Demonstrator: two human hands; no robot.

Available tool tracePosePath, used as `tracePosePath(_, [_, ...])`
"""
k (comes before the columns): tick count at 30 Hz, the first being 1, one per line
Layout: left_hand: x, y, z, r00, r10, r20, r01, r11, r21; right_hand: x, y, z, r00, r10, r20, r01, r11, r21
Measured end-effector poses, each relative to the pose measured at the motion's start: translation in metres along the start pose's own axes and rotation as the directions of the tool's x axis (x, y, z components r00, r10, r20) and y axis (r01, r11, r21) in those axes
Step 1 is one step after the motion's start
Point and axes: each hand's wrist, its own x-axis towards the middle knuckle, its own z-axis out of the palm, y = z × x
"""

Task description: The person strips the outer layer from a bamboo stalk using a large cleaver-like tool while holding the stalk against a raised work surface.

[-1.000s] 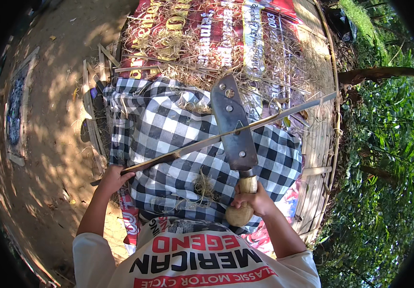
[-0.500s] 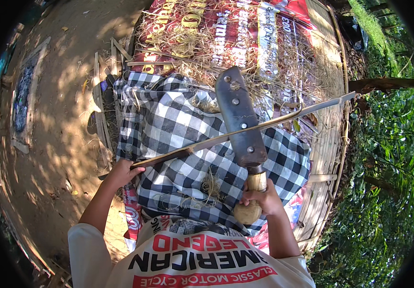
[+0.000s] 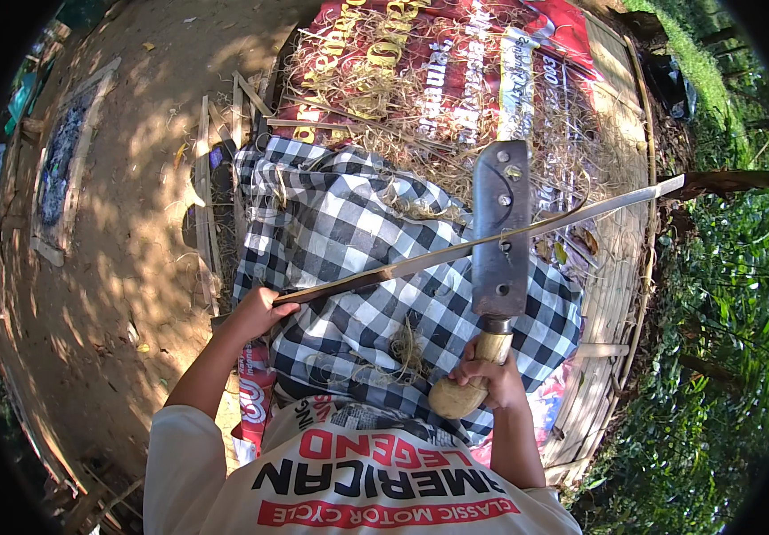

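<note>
My left hand (image 3: pixel 259 314) is closed round the near end of a long thin bamboo strip (image 3: pixel 380 273), which slants up to the right past the platform's edge. In my right hand (image 3: pixel 494 373) is the pale wooden handle of a broad cleaver-like knife (image 3: pixel 502 259), its dark blade pointing away from me. Several round marks run along the blade. The strip crosses the blade, and a thin curled shaving (image 3: pixel 571 212) stands off it just right of the blade. Under both lies a black-and-white checked cloth (image 3: pixel 349 214) spread over my lap, with a tuft of shavings (image 3: pixel 408 349) on it.
Beyond the cloth, a red printed sheet (image 3: pixel 420 71) is strewn with curly shavings. It lies on a slatted bamboo platform (image 3: pixel 598 392). Bare dirt (image 3: pixel 135 214) extends on the left, with loose wood strips (image 3: pixel 204 192) beside the platform. Green plants (image 3: pixel 714 392) grow along the right.
The knife has shifted right along the strip, and its blade now stands more upright. The whole view has also moved slightly. Both hands keep their hold.
</note>
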Motion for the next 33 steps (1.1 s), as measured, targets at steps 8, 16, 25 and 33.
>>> tracePosePath(8, [-0.002, -0.002, 0.001, 0.999, -0.029, -0.026, 0.028, 0.998, -0.059, 0.015, 0.047, 0.005, 0.913, 0.24, 0.33, -0.245, 0.969, -0.026])
tracePosePath(16, [-0.004, 0.001, 0.006, 0.999, -0.022, -0.025, 0.018, 0.988, -0.154, 0.014, 0.04, 0.013, 0.92, 0.202, 0.336, -0.229, 0.972, 0.043])
tracePosePath(25, [-0.005, 0.022, -0.002, 0.994, 0.032, -0.106, -0.035, 0.999, -0.029, 0.01, 0.022, -0.006, 0.987, 0.007, 0.158, -0.008, 1.0, 0.0])
tracePosePath(33, [-0.011, 0.01, 0.007, 0.982, -0.016, -0.187, 0.008, 0.999, -0.043, 0.011, 0.041, -0.012, 0.925, 0.168, 0.341, -0.144, 0.985, -0.095])
